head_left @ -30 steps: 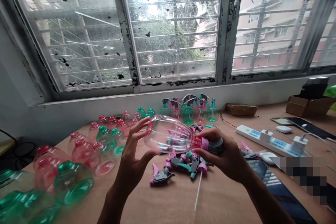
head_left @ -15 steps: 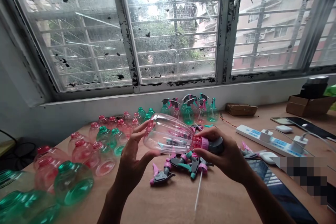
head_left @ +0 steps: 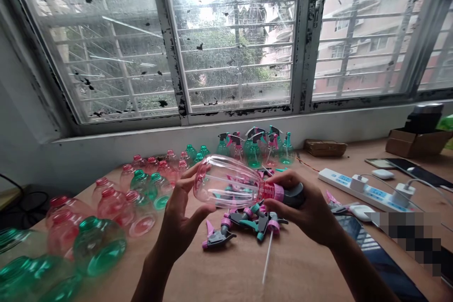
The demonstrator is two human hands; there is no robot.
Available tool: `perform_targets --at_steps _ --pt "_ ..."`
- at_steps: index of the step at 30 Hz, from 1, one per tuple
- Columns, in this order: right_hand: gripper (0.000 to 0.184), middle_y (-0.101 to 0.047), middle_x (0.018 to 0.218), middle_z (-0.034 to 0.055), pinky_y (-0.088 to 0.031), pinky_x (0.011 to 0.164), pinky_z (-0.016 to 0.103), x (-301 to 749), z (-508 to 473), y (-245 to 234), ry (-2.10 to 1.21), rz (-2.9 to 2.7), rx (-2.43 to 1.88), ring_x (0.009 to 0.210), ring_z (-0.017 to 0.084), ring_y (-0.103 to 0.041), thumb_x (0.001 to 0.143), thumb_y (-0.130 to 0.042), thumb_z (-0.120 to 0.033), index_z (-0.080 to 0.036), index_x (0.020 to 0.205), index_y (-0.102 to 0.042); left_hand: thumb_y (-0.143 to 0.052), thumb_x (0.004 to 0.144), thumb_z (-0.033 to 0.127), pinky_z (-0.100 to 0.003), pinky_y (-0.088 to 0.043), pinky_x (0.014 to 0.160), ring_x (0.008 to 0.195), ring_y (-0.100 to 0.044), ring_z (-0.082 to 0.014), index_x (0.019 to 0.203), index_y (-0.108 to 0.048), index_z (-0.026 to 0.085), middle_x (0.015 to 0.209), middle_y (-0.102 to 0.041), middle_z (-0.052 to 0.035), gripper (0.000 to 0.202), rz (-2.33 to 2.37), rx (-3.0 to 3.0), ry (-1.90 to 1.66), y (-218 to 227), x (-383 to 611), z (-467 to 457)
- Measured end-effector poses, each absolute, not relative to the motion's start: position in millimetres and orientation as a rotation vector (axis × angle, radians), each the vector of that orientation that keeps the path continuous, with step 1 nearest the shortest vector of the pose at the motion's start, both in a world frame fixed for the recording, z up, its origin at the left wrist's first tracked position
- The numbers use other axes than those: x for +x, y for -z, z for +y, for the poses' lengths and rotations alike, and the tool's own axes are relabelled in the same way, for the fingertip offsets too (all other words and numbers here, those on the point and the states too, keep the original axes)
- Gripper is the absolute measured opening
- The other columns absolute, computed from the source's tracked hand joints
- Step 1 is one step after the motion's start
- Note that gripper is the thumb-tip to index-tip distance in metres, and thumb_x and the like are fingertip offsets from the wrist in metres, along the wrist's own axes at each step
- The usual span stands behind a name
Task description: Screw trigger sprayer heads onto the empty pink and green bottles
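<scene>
A clear pink bottle point(head_left: 228, 181) lies sideways in the air above the table. My left hand point(head_left: 182, 210) is closed around its base end, thumb below and fingers behind. My right hand point(head_left: 300, 210) grips a grey spray head point(head_left: 294, 195) with a pink collar point(head_left: 278, 192) at the bottle's threaded neck point(head_left: 266, 191). Whether the collar is on the thread I cannot tell. Loose spray heads point(head_left: 260, 222) in grey, pink and green lie on the table below, one with a white tube point(head_left: 268, 257).
Open pink bottles point(head_left: 115, 205) and green bottles point(head_left: 99, 247) stand on the left. Bottles with spray heads point(head_left: 254, 151) stand by the wall under the window. On the right are a power strip point(head_left: 341, 179), a dark tablet point(head_left: 375, 255) and a cardboard box point(head_left: 406, 143).
My right hand and the spray head have shifted slightly right, and more of the bottle's neck shows. My left hand and the bottle have hardly moved.
</scene>
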State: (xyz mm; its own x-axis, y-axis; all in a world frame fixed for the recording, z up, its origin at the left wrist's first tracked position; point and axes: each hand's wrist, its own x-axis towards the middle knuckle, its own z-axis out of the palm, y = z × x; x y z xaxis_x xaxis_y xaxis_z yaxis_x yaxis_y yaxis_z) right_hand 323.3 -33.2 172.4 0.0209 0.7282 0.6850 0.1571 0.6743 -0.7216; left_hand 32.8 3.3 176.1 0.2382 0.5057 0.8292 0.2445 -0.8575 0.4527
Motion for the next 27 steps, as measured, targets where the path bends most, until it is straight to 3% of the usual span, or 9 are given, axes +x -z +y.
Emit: perform_targets --at_steps 3,7,10,14,17,20,23,27 --pt "0.025 -0.068 0.08 -0.003 -0.053 0.056 0.02 322.2 -33.1 -172.4 -0.547 -1.521 -0.759 0.065 0.013 -0.062 0.081 -0.096 -0.029 -0.024 0.098 -0.079 -0.075 0.101 0.039 -0.051 -0.049 0.126 0.156 -0.053 -0.0298 0.129 -0.06 0.028 0.164 -0.058 -0.0114 0.034 0.711 2.295 -1.696 -177.2 31.8 5.9" --pt "0.026 -0.067 0.082 -0.0029 -0.057 0.051 0.02 321.8 -34.7 -170.5 -0.772 -1.432 -0.708 0.064 0.015 -0.071 0.085 -0.094 -0.035 -0.025 0.101 -0.076 -0.077 0.101 0.024 -0.05 -0.036 0.136 0.164 -0.04 -0.0247 0.147 -0.058 0.032 0.172 -0.047 -0.0082 0.051 0.661 2.494 -1.765 -179.7 32.0 8.2" --pt "0.027 -0.069 0.082 -0.0029 -0.059 0.051 0.02 322.2 -36.3 -170.2 -0.827 -1.424 -0.699 0.065 0.016 -0.075 0.086 -0.094 -0.036 -0.025 0.102 -0.076 -0.075 0.101 0.017 -0.046 -0.04 0.133 0.161 -0.045 -0.0222 0.153 -0.053 0.032 0.168 -0.052 -0.0082 0.059 0.663 2.554 -1.795 -181.5 34.2 6.2" --pt "0.025 -0.069 0.08 -0.0038 -0.054 0.054 0.019 322.2 -36.3 -171.7 -0.586 -1.515 -0.744 0.063 0.013 -0.069 0.082 -0.096 -0.028 -0.025 0.099 -0.077 -0.085 0.094 0.036 -0.048 -0.045 0.13 0.157 -0.051 -0.026 0.155 -0.048 0.029 0.166 -0.054 -0.0124 0.071 0.782 2.601 -1.729 -184.0 35.9 0.8" --pt "0.026 -0.072 0.083 -0.0035 -0.054 0.058 0.02 320.9 -34.7 -172.2 -0.46 -1.584 -0.741 0.066 0.013 -0.066 0.082 -0.094 -0.022 -0.026 0.101 -0.077 -0.073 0.102 0.047 -0.046 -0.042 0.132 0.16 -0.047 -0.0246 0.145 -0.053 0.027 0.168 -0.053 -0.0121 0.052 0.783 2.541 -1.705 -185.2 34.0 0.0" --pt "0.024 -0.073 0.084 -0.0034 -0.055 0.061 0.021 319.7 -33.5 -171.6 -0.453 -1.619 -0.729 0.067 0.013 -0.067 0.086 -0.091 -0.023 -0.026 0.104 -0.075 -0.067 0.107 0.04 -0.04 -0.038 0.133 0.161 -0.045 -0.0204 0.142 -0.056 0.027 0.168 -0.053 -0.0099 0.039 0.794 2.509 -1.707 -185.5 31.9 2.0" --pt "0.024 -0.07 0.082 -0.0031 -0.054 0.058 0.021 320.6 -33.7 -171.0 -0.456 -1.57 -0.752 0.066 0.013 -0.065 0.085 -0.093 -0.026 -0.025 0.102 -0.076 -0.071 0.105 0.031 -0.039 -0.037 0.134 0.161 -0.043 -0.0196 0.149 -0.054 0.027 0.169 -0.051 -0.0098 0.047 0.747 2.557 -1.717 -186.3 32.2 3.6" --pt "0.025 -0.065 0.084 -0.0021 -0.059 0.056 0.023 323.0 -35.2 -172.0 -0.629 -1.513 -0.738 0.066 0.016 -0.067 0.088 -0.091 -0.036 -0.024 0.101 -0.075 -0.076 0.1 0.016 -0.044 -0.041 0.132 0.16 -0.046 -0.0217 0.15 -0.053 0.028 0.166 -0.053 -0.0107 0.056 0.708 2.628 -1.776 -187.3 34.3 3.4"
